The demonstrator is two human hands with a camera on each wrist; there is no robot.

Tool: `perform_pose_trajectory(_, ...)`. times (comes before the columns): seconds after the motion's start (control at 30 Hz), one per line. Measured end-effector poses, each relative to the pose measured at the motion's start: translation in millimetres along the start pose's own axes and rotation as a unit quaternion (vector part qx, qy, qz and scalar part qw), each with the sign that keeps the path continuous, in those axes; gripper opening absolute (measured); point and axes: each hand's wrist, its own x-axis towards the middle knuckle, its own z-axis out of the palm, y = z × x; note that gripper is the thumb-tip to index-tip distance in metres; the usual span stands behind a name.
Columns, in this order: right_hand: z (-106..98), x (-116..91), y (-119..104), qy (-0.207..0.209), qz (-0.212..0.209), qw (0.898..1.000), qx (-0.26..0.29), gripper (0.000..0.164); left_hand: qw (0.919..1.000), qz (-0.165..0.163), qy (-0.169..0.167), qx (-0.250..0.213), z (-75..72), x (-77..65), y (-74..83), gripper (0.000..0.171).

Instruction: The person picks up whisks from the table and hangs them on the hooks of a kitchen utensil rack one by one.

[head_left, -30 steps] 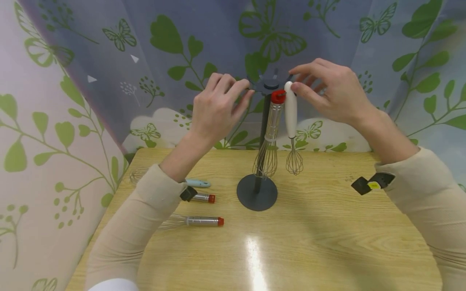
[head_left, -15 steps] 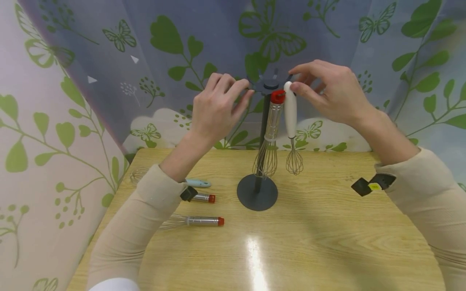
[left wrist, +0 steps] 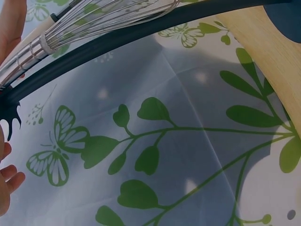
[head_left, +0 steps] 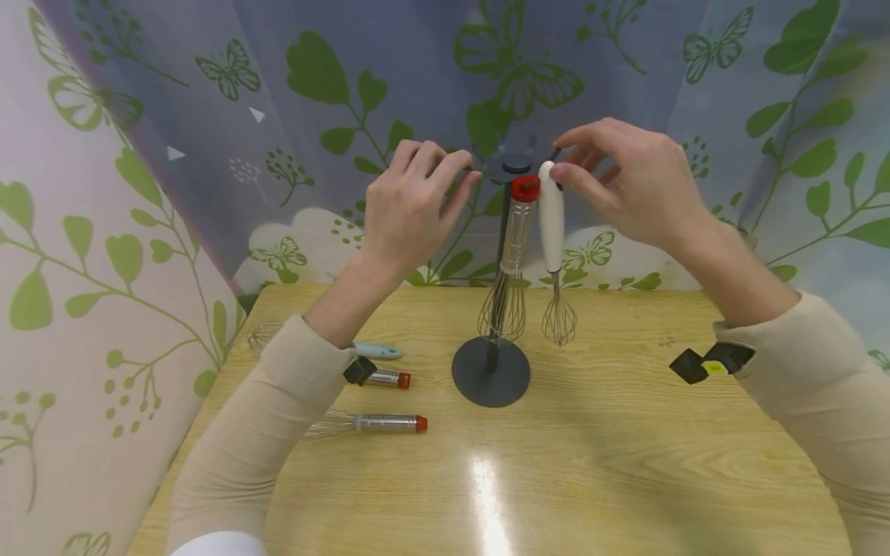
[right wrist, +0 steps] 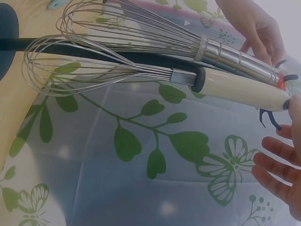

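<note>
A dark utensil stand (head_left: 491,372) has a hooked disc (head_left: 516,165) at its top. From its hooks hang a steel whisk with a red-capped handle (head_left: 517,235) and a smaller whisk with a white handle (head_left: 552,224). At the disc's left, my left hand (head_left: 410,205) pinches a hook between thumb and fingertips. My right hand (head_left: 629,181) has its thumb against the top end of the white handle, the index fingertip at a hook beside it. In the right wrist view the white-handled whisk (right wrist: 242,87) lies in front of the steel whisk (right wrist: 235,57).
Under my left forearm, partly hidden, lie a whisk with a pale blue handle (head_left: 378,350) and a red-tipped steel whisk (head_left: 389,378). Another red-tipped steel whisk (head_left: 389,422) lies nearer on the wooden table (head_left: 591,479). A patterned curtain (head_left: 389,69) hangs close behind the stand.
The stand's top and both hanging whisks have shifted slightly left and down. My right hand has moved a little with the white-handled whisk; my left hand has barely moved.
</note>
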Motion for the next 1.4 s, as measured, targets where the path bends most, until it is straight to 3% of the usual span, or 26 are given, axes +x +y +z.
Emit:
perform_pose_trajectory(0.4,1,-5,-10,0.03,-0.003,0.999,-0.018,0.034,1.0,-0.004,-0.002,0.0,0.1,-1.5,-2.8,0.026)
perform_pose_trajectory(0.6,5,-7,-15,0.049,-0.005,0.998,-0.031,0.074,1.0,-0.006,-0.003,-0.003,0.6,-2.6,-4.7,0.028)
perform_pose_trajectory(0.67,6,-7,-17,0.057,-0.007,0.998,-0.035,0.08,1.0,-0.007,-0.004,-0.004,0.6,-2.4,-5.3,0.027)
perform_pose_trajectory(1.17,9,-11,-23,0.08,-0.009,0.995,-0.056,0.08,0.998,-0.04,-0.031,-0.039,-6.1,-3.7,-3.8,0.028)
perform_pose_trajectory(1.4,9,-11,-23,0.083,-0.008,0.995,-0.059,0.079,0.9977,-0.042,-0.04,-0.035,-11.2,-15.6,-5.9,0.029)
